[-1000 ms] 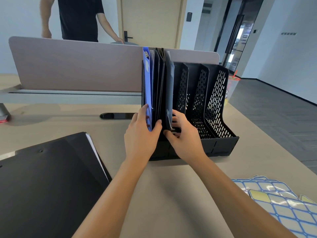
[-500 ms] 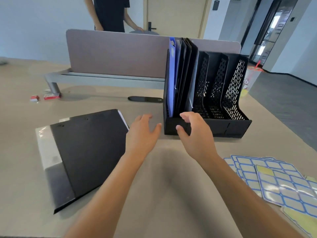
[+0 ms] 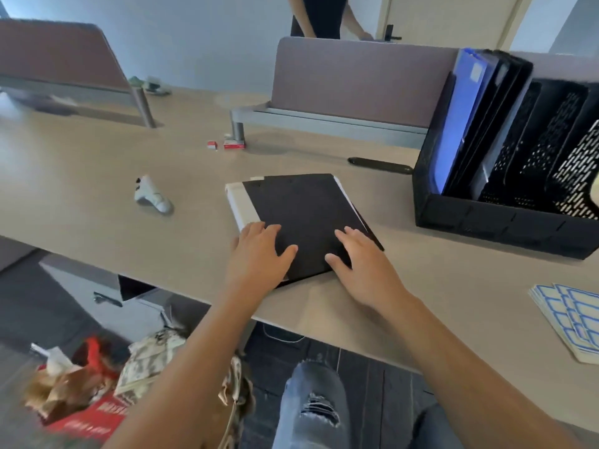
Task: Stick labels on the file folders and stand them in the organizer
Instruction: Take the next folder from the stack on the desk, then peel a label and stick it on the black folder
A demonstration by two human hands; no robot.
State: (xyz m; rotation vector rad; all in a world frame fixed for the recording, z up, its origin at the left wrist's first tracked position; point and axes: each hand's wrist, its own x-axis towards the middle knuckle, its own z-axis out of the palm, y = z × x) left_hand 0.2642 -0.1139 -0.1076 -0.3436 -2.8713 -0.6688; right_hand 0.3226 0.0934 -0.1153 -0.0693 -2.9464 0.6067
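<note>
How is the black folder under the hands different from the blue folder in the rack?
The black folder lies flat on the table; the blue folder stands upright in the organizer. Both hands, left hand and right hand, rest on the black one; nothing touches the blue one. Both are file folders.

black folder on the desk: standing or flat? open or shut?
Flat and shut: the black folder lies cover-up on the desk, both hands resting on its near edge.

beige desk (image 3: pixel 97 163) | mauve divider panels (image 3: pixel 356 79) — pale blue-grey wall (image 3: pixel 194 34) | dark floor (image 3: pixel 48 303) — wooden door (image 3: pixel 447 17)
</note>
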